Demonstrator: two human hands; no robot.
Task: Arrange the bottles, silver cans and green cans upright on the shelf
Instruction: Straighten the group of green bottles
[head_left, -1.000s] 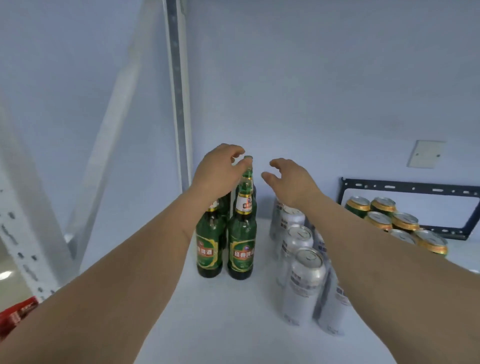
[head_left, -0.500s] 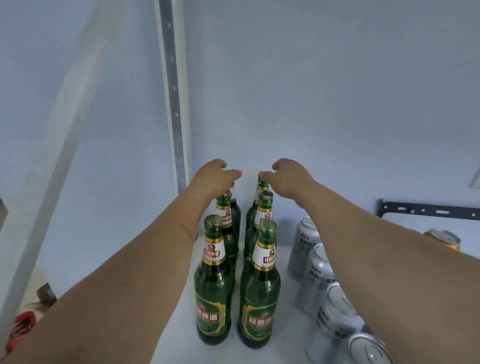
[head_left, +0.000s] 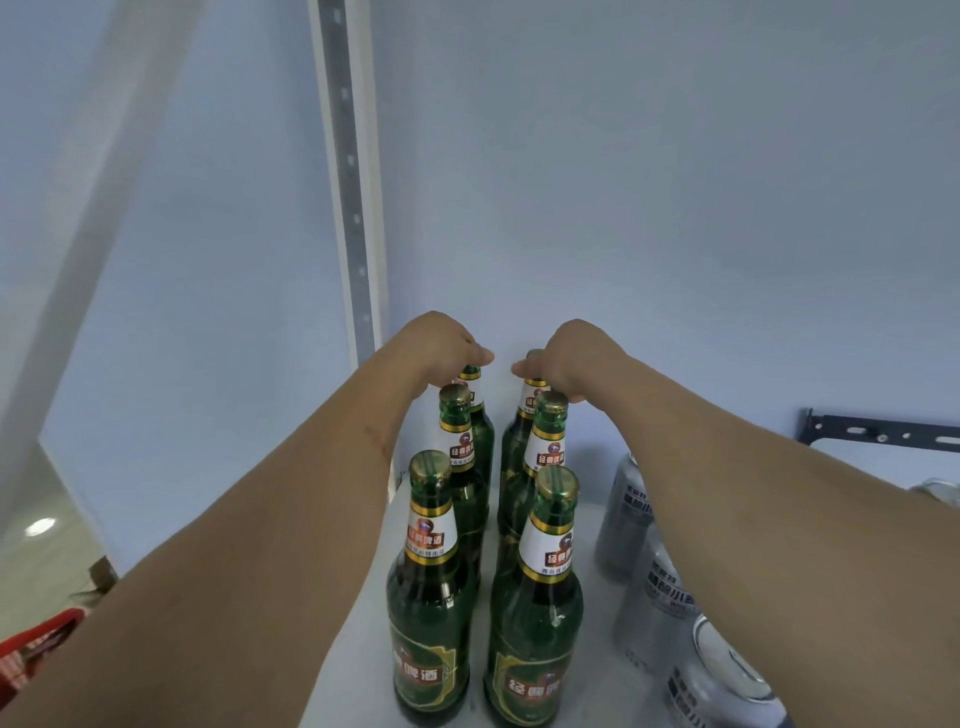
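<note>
From the head camera we reach both arms deep into the shelf (head_left: 592, 525). Our left hand (head_left: 441, 340) sits on top of the rear left bottle (head_left: 479, 415), fingers curled down over its cap, gripping the neck top. Our right hand (head_left: 574, 353) does the same on the rear right bottle (head_left: 522, 431), fingers closed over its cap; the thumb tips of the two hands point toward each other with a small gap between them.

Nearer to us than those fingers, four more green bottles stand upright in two rows: a middle left bottle (head_left: 460, 467), a middle right bottle (head_left: 543, 457), a front left bottle (head_left: 428, 597) and a front right bottle (head_left: 540, 613). All six stand close together in pairs.

To the right of our right fingers and below the forearm, silver cans (head_left: 626, 519) stand upright in a line, partly hidden by the arm. A black metal bracket (head_left: 878, 431) leans against the wall farther right. Left of our left fingers rises a white shelf post (head_left: 345, 171).
</note>
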